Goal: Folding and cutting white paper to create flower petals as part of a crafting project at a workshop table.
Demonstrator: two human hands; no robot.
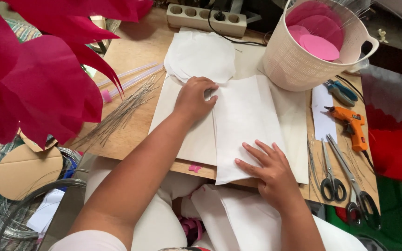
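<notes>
Underneath, wooden table amid craft clutter

Bare forearms, short white sleeve, no rings or watch

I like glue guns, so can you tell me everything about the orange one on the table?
The orange glue gun looks like plastic, with a black nozzle tip pointing left and a black trigger. It lies on its side at the right of the wooden table, its nozzle over a white paper strip, its handle angled toward the near edge. Blue-handled pliers lie above it and two pairs of scissors below. No hand touches it.
</notes>
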